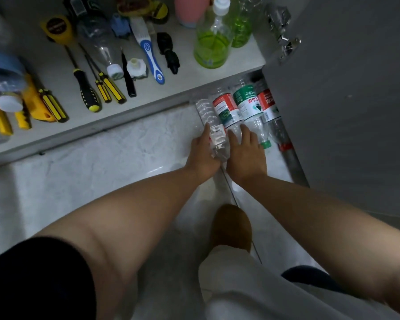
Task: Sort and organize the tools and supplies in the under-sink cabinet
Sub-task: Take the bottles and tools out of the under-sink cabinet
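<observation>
— Black sleeve (32,278) in the foreground, both hands out front. On what?
— Left hand (202,158) grips a clear bottle (206,114), fingers curled round it; right hand (246,153) lies flat, fingers straight, across a red-labelled bottle (225,109) and a green-labelled bottle (247,102) (all lying side by side)
— Where?
— On the pale floor (102,169), against the cabinet's base, beside the grey door (344,88); screwdrivers (88,88) and a soap bottle (211,42) sit on the shelf (189,75) above

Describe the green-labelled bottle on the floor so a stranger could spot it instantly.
Find the grey cabinet door on the right. Beside it, bottles lie in a row on the floor. The bottle sits between two red-labelled ones, alone in having a green label and green cap.
</observation>
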The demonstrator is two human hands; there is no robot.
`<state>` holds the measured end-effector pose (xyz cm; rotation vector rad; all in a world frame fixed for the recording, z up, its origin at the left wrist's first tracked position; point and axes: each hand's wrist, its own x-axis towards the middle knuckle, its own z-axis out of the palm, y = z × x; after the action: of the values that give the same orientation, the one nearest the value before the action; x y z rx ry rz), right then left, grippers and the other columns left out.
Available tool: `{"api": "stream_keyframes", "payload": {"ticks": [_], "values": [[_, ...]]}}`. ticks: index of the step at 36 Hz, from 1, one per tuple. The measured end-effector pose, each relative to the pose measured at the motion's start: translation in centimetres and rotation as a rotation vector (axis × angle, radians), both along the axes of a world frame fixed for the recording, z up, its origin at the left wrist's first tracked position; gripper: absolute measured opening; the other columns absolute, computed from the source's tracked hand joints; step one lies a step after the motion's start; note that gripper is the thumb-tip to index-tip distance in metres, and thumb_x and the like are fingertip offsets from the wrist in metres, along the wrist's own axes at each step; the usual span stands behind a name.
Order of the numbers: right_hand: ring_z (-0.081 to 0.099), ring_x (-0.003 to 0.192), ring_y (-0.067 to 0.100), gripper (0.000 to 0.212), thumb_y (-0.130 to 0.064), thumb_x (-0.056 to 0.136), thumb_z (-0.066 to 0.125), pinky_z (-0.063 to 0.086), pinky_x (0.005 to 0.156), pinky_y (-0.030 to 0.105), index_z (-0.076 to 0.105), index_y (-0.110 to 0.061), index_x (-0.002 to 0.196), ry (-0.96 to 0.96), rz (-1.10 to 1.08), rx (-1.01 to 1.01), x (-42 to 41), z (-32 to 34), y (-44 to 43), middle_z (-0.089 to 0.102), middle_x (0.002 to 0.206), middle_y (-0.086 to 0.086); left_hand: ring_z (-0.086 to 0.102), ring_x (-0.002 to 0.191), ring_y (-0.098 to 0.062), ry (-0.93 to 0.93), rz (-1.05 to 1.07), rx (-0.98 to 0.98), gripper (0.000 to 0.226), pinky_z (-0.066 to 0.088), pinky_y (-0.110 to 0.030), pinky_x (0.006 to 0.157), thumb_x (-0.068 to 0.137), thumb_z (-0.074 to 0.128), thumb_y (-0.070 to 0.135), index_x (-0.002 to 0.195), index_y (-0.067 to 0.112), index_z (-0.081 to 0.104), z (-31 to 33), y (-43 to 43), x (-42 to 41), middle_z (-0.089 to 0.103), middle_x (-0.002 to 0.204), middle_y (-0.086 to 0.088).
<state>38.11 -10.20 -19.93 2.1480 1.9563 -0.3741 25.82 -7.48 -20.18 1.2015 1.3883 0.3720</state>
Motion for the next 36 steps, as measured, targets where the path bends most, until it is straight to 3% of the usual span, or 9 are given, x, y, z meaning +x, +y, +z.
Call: {"api": "stream_keyframes", "payload": {"ticks": [4,6,9,11,15,19,25,30,36], "values": [[0.012,0.153,0.034,0.082,-0.033,0.090,0.067,0.029,0.120,0.052,0.023,-0.015,0.156,0.028,0.014,-0.013,0.3,0.0,0.4,0.015,0.166,0.010,0.049,0.139,-0.022,-0.047,-0.044,-0.030,0.085,0.042,-0.040,0.116,0.094,0.066,0.002,0.161,0.015,0.016,0.3,0.8,0.0,0.047,0.154,-0.007],[0.006,0.155,0.032,0.084,-0.032,0.092,0.065,0.024,0.122,0.052,0.018,-0.014,0.159,0.054,0.015,-0.033,0.4,0.0,0.5,0.010,0.168,0.008,0.050,0.135,-0.016,-0.091,-0.054,-0.049,0.071,0.041,-0.024,0.113,0.101,0.059,0.009,0.160,0.016,0.019,0.5,1.1,-0.2,0.046,0.151,0.001],[0.001,0.156,0.032,0.084,-0.034,0.094,0.062,0.019,0.124,0.052,0.013,-0.017,0.160,0.064,0.030,-0.066,0.6,-0.1,0.7,0.005,0.169,0.007,0.050,0.119,-0.009,-0.115,-0.073,-0.030,0.078,0.041,0.004,0.078,0.099,0.061,0.004,0.159,0.019,0.015,0.3,1.6,-0.5,0.047,0.145,0.003],[0.002,0.156,0.032,0.084,-0.034,0.093,0.063,0.020,0.124,0.053,0.015,-0.018,0.159,0.073,0.036,-0.074,0.7,0.0,0.7,0.006,0.169,0.007,0.050,0.117,-0.009,-0.139,-0.086,-0.072,0.073,0.044,0.003,0.074,0.102,0.055,0.003,0.160,0.019,0.014,0.8,1.8,-0.7,0.045,0.151,-0.001],[0.018,0.152,0.034,0.076,-0.028,0.088,0.068,0.028,0.120,0.054,0.030,-0.015,0.153,0.146,0.040,-0.010,0.6,0.6,0.7,0.026,0.163,0.012,0.048,0.129,-0.014,0.007,-0.217,-0.020,0.086,0.044,-0.010,0.093,0.096,0.062,0.001,0.161,0.017,0.009,2.0,2.2,-1.9,0.040,0.152,0.005],[0.048,0.126,0.032,0.056,-0.018,0.086,0.066,0.047,0.101,0.045,0.048,-0.012,0.138,0.196,0.140,0.061,0.0,2.2,1.3,0.053,0.137,0.015,0.049,0.137,-0.030,0.265,-0.477,0.113,0.064,0.039,-0.034,0.112,0.096,0.058,0.005,0.155,0.016,0.036,4.2,3.0,-5.2,0.050,0.151,-0.013],[0.065,0.101,0.027,0.028,-0.012,0.093,0.061,0.051,0.086,0.033,0.063,-0.011,0.121,0.454,0.188,-0.188,-3.6,6.5,4.5,0.070,0.107,0.009,0.048,0.136,-0.021,0.563,-0.844,0.098,0.055,0.038,-0.031,0.113,0.100,0.053,0.017,0.153,0.027,0.042,9.6,4.6,-13.8,0.048,0.152,-0.003],[0.062,0.103,0.023,0.027,-0.021,0.096,0.060,0.048,0.089,0.027,0.063,-0.017,0.122,0.409,0.367,-0.413,-9.1,10.6,7.2,0.065,0.106,0.003,0.060,0.118,-0.023,0.695,-0.738,0.293,0.039,0.048,-0.033,0.100,0.097,0.056,0.015,0.135,0.020,0.062,14.2,5.5,-22.1,0.064,0.130,-0.004],[0.054,0.100,0.014,0.029,-0.023,0.097,0.058,0.046,0.090,0.026,0.064,-0.019,0.125,0.358,0.575,-0.438,-17.0,13.4,9.4,0.056,0.109,-0.004,0.058,0.115,-0.033,0.803,-0.177,0.465,0.036,0.049,-0.041,0.100,0.089,0.058,0.009,0.121,0.019,0.069,14.5,6.2,-31.7,0.062,0.124,-0.014]]}}
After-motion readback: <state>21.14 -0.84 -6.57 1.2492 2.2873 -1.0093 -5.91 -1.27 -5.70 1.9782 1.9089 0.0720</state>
